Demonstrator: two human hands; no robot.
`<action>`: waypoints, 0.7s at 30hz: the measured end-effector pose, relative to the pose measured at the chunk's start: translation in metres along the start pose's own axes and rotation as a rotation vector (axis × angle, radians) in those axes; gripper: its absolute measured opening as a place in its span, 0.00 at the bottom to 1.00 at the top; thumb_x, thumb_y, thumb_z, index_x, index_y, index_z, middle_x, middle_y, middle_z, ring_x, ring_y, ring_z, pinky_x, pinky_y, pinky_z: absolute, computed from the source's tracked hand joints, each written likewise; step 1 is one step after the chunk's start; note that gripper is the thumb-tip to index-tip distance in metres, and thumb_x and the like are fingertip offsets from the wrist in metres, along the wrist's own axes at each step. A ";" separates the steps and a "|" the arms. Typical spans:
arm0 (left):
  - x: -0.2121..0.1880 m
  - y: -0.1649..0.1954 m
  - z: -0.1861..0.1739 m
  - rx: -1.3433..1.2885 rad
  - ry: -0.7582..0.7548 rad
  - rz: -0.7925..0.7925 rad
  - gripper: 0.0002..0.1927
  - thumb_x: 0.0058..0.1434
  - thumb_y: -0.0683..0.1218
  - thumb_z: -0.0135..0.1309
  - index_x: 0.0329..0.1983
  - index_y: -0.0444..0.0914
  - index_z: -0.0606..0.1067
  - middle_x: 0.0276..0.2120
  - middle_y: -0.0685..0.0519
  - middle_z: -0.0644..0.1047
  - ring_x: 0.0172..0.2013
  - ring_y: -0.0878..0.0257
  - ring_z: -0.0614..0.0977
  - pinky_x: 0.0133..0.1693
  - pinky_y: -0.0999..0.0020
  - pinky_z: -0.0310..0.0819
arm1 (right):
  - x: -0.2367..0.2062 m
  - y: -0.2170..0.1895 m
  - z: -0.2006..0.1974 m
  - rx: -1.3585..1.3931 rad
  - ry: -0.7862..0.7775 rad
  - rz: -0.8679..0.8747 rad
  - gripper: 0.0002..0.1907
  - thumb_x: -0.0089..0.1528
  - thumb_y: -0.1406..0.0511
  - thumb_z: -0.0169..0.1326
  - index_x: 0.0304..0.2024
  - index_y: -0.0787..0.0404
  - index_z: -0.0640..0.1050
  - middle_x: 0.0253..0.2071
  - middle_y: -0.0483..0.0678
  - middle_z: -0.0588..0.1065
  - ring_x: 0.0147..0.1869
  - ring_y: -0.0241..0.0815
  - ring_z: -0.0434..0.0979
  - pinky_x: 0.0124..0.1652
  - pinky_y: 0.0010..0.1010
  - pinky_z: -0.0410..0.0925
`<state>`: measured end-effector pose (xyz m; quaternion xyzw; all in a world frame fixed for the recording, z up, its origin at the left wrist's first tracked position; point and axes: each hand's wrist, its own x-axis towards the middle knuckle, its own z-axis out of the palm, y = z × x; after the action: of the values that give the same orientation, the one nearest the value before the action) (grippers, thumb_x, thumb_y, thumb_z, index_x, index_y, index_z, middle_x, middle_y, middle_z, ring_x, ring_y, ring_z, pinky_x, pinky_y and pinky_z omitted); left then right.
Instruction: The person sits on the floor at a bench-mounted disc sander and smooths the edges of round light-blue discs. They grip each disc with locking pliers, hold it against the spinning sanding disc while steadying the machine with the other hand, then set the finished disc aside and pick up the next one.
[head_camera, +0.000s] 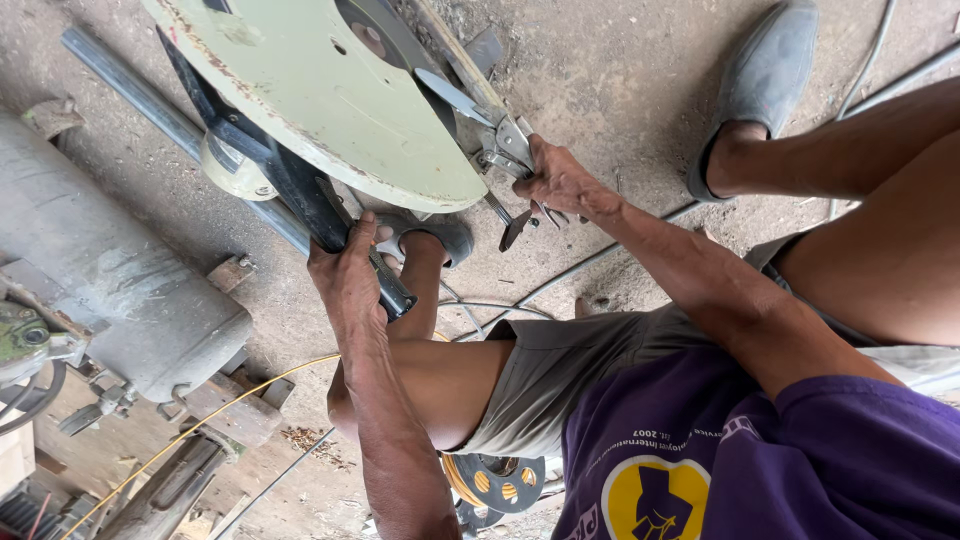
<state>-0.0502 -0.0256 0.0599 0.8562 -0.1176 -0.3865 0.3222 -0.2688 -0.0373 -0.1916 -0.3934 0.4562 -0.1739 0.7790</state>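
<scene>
Locking pliers (505, 145) sit at the near right edge of the pale green blade guard (330, 100), jaws up against a bolt there. My right hand (560, 182) is closed around the plier handles, squeezing for bite. My left hand (345, 272) is wrapped tight on the black saw handle (340, 235) so the head doesn't swing while I'm on the fastener. A steel tube (150, 105) runs under the guard on the dirt floor (620, 70). Grey tank (110, 260) lies left, my sandalled foot (765, 80) far right.

Green disc guard (330, 90) cut by top edge; pliers' (500, 140) jaws hidden.
</scene>
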 end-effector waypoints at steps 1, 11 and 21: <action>-0.001 0.000 0.000 0.004 0.004 0.000 0.19 0.61 0.45 0.62 0.53 0.35 0.73 0.27 0.50 0.81 0.15 0.68 0.75 0.15 0.76 0.69 | 0.002 0.002 -0.001 -0.074 0.015 0.046 0.16 0.57 0.71 0.55 0.45 0.67 0.65 0.26 0.48 0.72 0.23 0.39 0.76 0.23 0.28 0.76; -0.001 -0.006 -0.001 -0.020 -0.018 0.050 0.21 0.60 0.44 0.63 0.55 0.35 0.73 0.28 0.49 0.81 0.16 0.67 0.74 0.16 0.75 0.69 | -0.007 -0.006 -0.011 -0.660 0.138 0.090 0.17 0.60 0.75 0.53 0.49 0.67 0.65 0.33 0.60 0.76 0.27 0.47 0.77 0.23 0.27 0.73; -0.002 -0.006 0.000 -0.018 -0.013 0.047 0.22 0.59 0.43 0.63 0.56 0.36 0.73 0.27 0.50 0.80 0.16 0.67 0.74 0.16 0.75 0.69 | -0.024 0.017 0.047 -0.240 0.205 0.027 0.17 0.62 0.73 0.49 0.50 0.62 0.59 0.32 0.58 0.75 0.23 0.49 0.78 0.18 0.33 0.71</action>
<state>-0.0519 -0.0200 0.0574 0.8477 -0.1361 -0.3854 0.3380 -0.2427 0.0098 -0.1777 -0.4575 0.5561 -0.1470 0.6781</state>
